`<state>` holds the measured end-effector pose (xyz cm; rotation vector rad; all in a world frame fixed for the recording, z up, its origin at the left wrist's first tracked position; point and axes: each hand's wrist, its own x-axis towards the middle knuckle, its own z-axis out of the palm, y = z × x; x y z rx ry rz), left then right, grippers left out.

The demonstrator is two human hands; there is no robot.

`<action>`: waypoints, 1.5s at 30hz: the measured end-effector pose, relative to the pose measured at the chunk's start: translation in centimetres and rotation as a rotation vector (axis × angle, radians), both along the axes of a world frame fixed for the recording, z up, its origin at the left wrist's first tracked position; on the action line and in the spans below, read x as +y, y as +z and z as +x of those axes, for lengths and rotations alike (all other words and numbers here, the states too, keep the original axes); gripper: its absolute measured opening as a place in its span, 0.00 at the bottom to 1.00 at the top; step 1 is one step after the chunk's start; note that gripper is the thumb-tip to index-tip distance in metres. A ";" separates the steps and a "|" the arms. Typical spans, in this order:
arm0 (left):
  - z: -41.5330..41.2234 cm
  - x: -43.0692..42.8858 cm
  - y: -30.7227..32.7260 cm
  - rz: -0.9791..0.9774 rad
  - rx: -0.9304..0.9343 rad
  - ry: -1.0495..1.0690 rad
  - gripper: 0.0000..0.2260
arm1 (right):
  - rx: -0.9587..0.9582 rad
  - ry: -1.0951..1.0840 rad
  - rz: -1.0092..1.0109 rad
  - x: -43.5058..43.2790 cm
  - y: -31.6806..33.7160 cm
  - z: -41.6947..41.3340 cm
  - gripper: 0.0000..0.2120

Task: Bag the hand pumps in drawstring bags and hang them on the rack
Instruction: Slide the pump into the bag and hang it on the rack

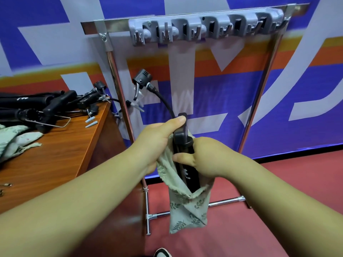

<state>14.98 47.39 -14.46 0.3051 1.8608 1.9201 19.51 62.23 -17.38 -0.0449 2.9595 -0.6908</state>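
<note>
A black hand pump [187, 171] stands partly inside a pale green leaf-print drawstring bag [187, 210], its lower end hidden by cloth. My left hand [157, 140] grips the pump's handle top and the bag's edge, thumb on the handle. My right hand [200, 156] is closed around the pump body and the bag's other side. The pump's black hose [163, 101] curves up to a black nozzle head [142, 78]. Behind stands a chrome rack [118, 86] with a grey hook strip [204, 27], nothing hanging on it.
A wooden table [61, 154] at left carries a pile of black hand pumps [37, 106], more green drawstring bags [16, 140] and small plastic nozzle tips [91, 122]. The floor is red carpet [287, 182]. The rack's foot bar [222, 202] lies low behind the bag.
</note>
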 end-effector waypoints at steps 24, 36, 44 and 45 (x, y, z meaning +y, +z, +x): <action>-1.1 -0.2 -0.7 -0.082 0.034 0.212 0.10 | 0.071 0.002 -0.318 1.6 1.8 3.7 0.08; -1.9 -0.2 -1.5 -0.055 -0.001 0.274 0.10 | 0.066 0.021 -0.024 -1.1 -0.2 2.6 0.11; -2.1 -0.3 -1.6 -0.083 -0.004 0.259 0.11 | 0.059 0.019 -0.172 -0.4 -0.2 2.7 0.17; -2.1 -0.3 -1.6 -0.073 -0.012 0.255 0.10 | 0.045 0.013 -0.206 -0.2 -0.2 2.9 0.18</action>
